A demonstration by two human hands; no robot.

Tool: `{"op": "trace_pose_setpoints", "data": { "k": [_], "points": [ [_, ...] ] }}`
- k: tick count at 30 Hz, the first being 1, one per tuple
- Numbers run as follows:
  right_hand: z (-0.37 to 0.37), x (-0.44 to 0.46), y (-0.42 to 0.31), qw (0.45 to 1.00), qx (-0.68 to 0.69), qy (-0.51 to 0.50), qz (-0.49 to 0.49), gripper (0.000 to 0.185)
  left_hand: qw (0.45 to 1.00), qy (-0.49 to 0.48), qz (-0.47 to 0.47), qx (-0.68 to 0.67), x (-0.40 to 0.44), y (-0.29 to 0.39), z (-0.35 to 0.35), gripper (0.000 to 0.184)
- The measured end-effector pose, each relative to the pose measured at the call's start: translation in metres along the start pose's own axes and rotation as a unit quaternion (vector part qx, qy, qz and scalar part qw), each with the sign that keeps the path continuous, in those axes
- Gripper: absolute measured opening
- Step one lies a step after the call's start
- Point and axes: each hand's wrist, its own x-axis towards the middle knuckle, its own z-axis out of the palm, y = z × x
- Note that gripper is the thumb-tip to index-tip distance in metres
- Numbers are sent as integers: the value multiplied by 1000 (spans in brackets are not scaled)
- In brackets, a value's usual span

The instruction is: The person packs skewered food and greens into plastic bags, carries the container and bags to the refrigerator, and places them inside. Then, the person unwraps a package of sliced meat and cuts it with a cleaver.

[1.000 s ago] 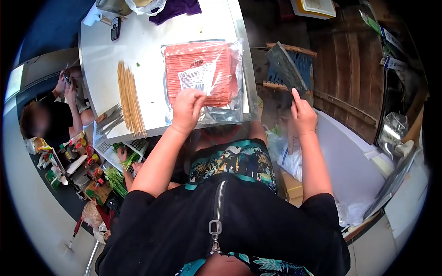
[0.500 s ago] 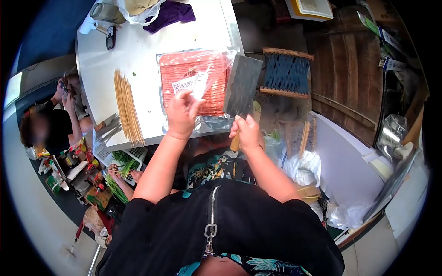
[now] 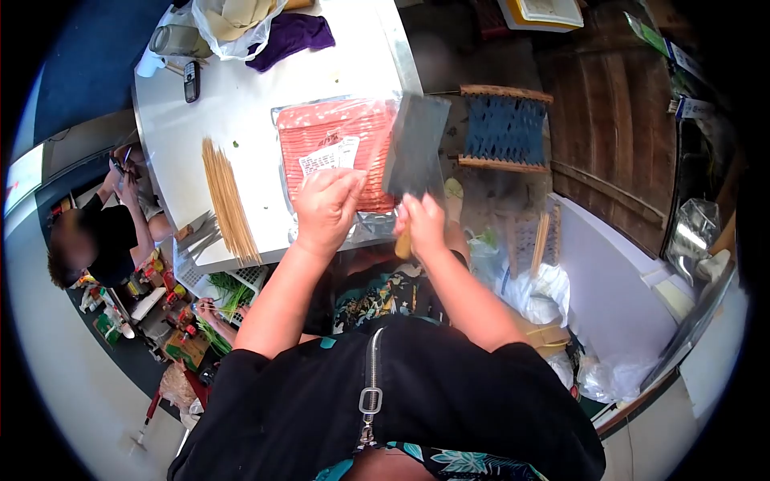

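Note:
A clear plastic pack of thin reddish slices, likely meat (image 3: 337,128), lies flat near the table's front edge, with a white printed label on it. My left hand (image 3: 327,210) is over the pack's lower part, thumb and fingers closed in a pinch on its plastic wrapper. The exact grip is partly hidden. In my right hand (image 3: 423,224) is a cleaver (image 3: 417,144), held by its wooden handle. Its broad grey blade points away from me, alongside the pack's right edge and overlapping it slightly.
Thin wooden skewers (image 3: 227,200) lie left of the pack on the white table (image 3: 176,120). Farther back are a phone (image 3: 192,82), a jar (image 3: 178,40) and a purple cloth (image 3: 293,38). A blue woven stool (image 3: 504,128) stands right. Another person (image 3: 112,228) sits left; other hands hold green stalks (image 3: 233,293).
My left hand's fingers, spread apart earlier, have closed into a pinch over the pack. The cleaver has shifted slightly left, and its blade is tilted differently. The camera view has moved a little.

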Motion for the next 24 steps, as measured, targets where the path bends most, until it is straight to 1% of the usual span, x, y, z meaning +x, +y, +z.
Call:
{"op": "trace_pose_setpoints", "data": {
  "k": [1,3,4,5,6,8,9,10,11,12,13,14,15,16,17,18,20,22,24],
  "points": [
    [13,16,-8,999,-10,-33,-28,18,1000,0,22,11,-1,1,1,7],
    [41,58,-32,994,-24,-63,-87,20,1000,-2,21,0,-2,4,3,7],
    [55,75,-49,992,-24,-65,-103,19,1000,-2,22,-15,-3,4,3,7],
    [63,88,-66,991,-22,-71,-110,18,1000,-18,-7,-4,-3,1,1,8],
    [68,96,-83,993,-19,-64,-101,17,1000,-20,-7,-2,-3,-2,-1,8],
    [65,94,-109,991,-11,-76,-107,16,983,15,-143,-114,-5,-9,-2,11],
    [56,87,-111,991,-4,-75,-106,16,965,36,-192,-173,-5,-12,-2,14],
    [46,75,-111,991,2,-76,-107,17,965,39,-190,-175,-5,-14,-3,14],
    [35,59,-105,992,-22,-53,-108,18,931,62,-251,-256,-5,-16,-3,16],
    [19,48,-92,994,-33,-41,-101,19,886,84,-308,-335,-4,-16,-3,18],
    [8,29,-78,990,-74,-39,-116,19,872,91,-311,-368,-2,-14,-3,21],
    [3,9,-64,992,-70,-26,-98,18,871,92,-310,-370,-4,-15,-2,21],
    [-1,-6,-47,995,-65,-11,-74,16,883,90,-294,-354,-7,-19,1,21],
    [0,-19,-31,998,-40,15,-37,21,895,87,-278,-337,-9,-21,3,21],
    [7,-27,-19,1000,-11,17,-15,21,895,87,-277,-338,-10,-20,4,21],
    [10,-23,-2,1000,17,4,-12,21,900,77,-271,-331,-12,-17,5,20],
    [36,2,0,998,64,-5,-20,21,906,67,-265,-322,-15,-10,6,19],
    [62,46,-16,995,57,-10,-78,16,958,-16,-189,-215,-16,-1,3,16],
    [78,86,-50,989,40,-16,-142,18,961,-30,-189,-201,-18,-5,4,13]
  ]
}}
